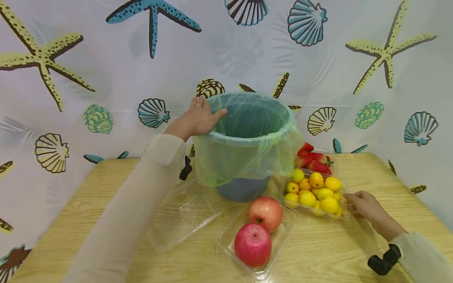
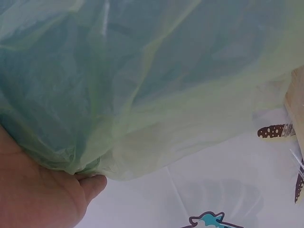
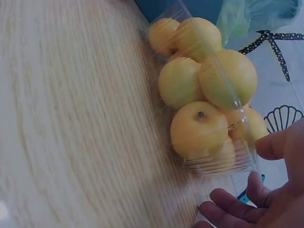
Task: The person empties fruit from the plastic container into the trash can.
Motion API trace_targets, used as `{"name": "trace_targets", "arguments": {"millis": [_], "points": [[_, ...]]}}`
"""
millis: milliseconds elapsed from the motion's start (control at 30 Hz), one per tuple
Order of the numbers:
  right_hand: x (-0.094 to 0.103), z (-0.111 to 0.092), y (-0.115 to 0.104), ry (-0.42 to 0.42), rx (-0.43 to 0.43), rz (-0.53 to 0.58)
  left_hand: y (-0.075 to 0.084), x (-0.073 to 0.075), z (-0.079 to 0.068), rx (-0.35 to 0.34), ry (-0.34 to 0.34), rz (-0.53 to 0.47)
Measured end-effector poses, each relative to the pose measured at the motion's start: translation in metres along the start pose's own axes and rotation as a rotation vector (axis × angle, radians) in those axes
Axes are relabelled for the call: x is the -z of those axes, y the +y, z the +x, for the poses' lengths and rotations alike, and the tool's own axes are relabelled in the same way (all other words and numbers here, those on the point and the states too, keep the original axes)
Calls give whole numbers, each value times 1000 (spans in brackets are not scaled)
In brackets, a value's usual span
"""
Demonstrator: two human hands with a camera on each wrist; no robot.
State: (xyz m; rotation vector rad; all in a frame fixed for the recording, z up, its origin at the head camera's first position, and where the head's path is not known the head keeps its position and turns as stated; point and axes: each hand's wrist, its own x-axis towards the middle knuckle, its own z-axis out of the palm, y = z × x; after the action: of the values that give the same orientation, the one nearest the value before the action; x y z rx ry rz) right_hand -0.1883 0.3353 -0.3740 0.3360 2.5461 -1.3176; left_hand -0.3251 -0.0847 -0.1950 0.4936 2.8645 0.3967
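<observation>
A blue bin [image 1: 244, 190] stands on the table, lined with a thin yellow-green plastic bag [image 1: 233, 161] folded over its rim. My left hand [image 1: 201, 118] grips the lined rim on its left side; in the left wrist view the hand [image 2: 42, 190] lies against the bunched bag [image 2: 180, 109], some fingers hidden. To the right of the bin is a clear plastic box [image 1: 322, 212] of small yellow fruits [image 1: 329, 204]. The right hand [image 1: 366, 208] holds that box by its right edge, thumb and fingers at the corner of the rim in the right wrist view.
Two apples [image 1: 253, 243] sit in a clear tray [image 1: 279, 261] before the bin. An upturned or bare clear container [image 1: 184, 224] lies left of it. Strawberries [image 1: 315, 159] fill another box behind the yellow fruits. A patterned curtain [image 1: 247, 51] hangs behind the wooden table [image 1: 354, 251].
</observation>
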Motion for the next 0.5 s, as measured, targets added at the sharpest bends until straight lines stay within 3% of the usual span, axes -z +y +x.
{"name": "trace_targets", "arguments": {"millis": [167, 333, 433, 500], "points": [[0, 3, 4, 14, -62, 28, 0, 0, 0, 5, 1, 0], [0, 4, 5, -7, -72, 124, 0, -1, -1, 13, 2, -2], [1, 3, 7, -35, -68, 253, 0, -1, -1, 15, 6, -6], [2, 3, 8, -76, -63, 401, 0, -1, 0, 13, 7, -7]]}}
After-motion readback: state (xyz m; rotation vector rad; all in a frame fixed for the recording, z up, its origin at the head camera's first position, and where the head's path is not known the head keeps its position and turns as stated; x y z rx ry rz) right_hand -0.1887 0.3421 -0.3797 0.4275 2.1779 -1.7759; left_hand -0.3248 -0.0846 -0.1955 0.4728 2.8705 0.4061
